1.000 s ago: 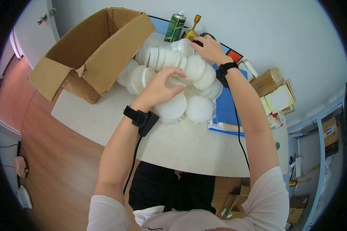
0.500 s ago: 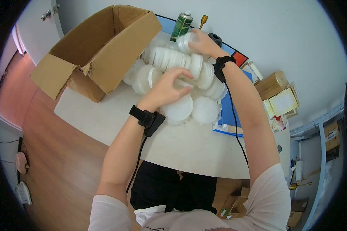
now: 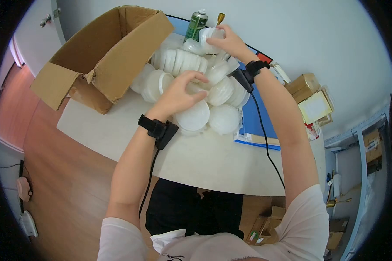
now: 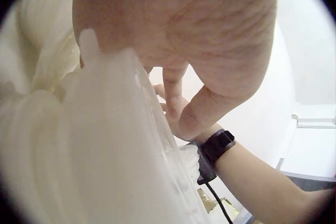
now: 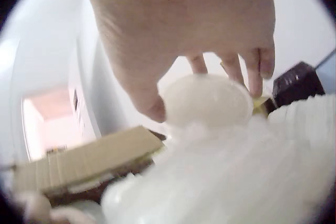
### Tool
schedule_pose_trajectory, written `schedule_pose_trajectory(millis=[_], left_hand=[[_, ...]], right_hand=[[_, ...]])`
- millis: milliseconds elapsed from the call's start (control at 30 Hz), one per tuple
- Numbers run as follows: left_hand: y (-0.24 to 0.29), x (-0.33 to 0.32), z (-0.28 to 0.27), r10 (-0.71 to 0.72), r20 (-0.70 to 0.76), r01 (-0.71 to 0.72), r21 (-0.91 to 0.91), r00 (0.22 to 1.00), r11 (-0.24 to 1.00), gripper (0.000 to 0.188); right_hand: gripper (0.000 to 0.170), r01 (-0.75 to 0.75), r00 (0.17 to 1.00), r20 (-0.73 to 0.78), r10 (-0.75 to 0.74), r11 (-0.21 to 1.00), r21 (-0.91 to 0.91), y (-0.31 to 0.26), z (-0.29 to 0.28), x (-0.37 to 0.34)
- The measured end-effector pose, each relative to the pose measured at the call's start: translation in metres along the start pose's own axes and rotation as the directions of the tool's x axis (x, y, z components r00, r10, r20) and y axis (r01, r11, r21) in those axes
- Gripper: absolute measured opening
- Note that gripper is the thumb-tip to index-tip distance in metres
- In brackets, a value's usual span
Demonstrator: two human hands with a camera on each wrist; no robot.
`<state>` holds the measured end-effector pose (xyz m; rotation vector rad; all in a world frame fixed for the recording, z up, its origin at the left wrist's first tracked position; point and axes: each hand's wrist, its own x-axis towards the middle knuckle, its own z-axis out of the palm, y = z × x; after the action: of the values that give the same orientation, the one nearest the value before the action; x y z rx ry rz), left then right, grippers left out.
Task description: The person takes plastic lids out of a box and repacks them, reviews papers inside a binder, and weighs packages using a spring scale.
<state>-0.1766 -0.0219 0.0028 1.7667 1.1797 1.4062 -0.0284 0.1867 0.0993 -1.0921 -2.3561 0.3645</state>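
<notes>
A heap of translucent white round plastic lids lies on the table, some standing in rows on edge. At the back of the heap my right hand grips a short stack of lids, thumb on one side and fingers on the other. In the right wrist view the held round lid shows between the thumb and fingers of that hand. My left hand hovers over the front left of the heap, fingers curved and apart from the thumb, holding nothing; the left wrist view shows it close beside lids.
An open cardboard box stands at the left of the table. Behind the heap are a green spray can and a brass-coloured object. Blue folders lie to the right, with small boxes beyond.
My right hand has taken hold of the stack of lids and shifted it up and back, near the spray can. Lids behind my left hand have slid slightly. The left hand has hardly moved.
</notes>
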Motion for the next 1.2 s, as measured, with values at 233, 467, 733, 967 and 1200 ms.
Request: schedule_pose_trajectory(millis=[233, 467, 733, 967, 1200], left_hand=[[-0.002, 0.001, -0.001, -0.018, 0.021, 0.018, -0.015, 1.000, 1.000, 0.033], [-0.004, 0.000, 0.000, -0.026, 0.005, 0.026, 0.014, 1.000, 1.000, 0.032], [0.001, 0.000, 0.001, -0.035, 0.023, 0.034, 0.038, 0.999, 0.999, 0.030], [-0.001, 0.000, -0.002, -0.050, 0.052, 0.051, -0.017, 0.997, 0.999, 0.028], [-0.020, 0.003, 0.005, 0.029, -0.026, -0.027, 0.066, 0.999, 0.997, 0.026]], right_hand=[[0.089, 0.031, 1.000, -0.004, -0.031, 0.999, 0.016, -0.001, -0.001, -0.002], [0.082, -0.408, 0.911, 0.202, 0.358, 0.847, 0.341, -0.003, 0.001, -0.001], [0.087, 0.372, 0.871, 0.423, -0.251, 0.898, -0.233, -0.022, 0.023, -0.026], [0.077, 0.395, 0.848, 0.431, -0.309, 0.910, -0.126, -0.028, 0.025, -0.023], [0.075, 0.384, 0.874, 0.417, -0.251, 0.882, -0.273, -0.026, 0.050, -0.031]])
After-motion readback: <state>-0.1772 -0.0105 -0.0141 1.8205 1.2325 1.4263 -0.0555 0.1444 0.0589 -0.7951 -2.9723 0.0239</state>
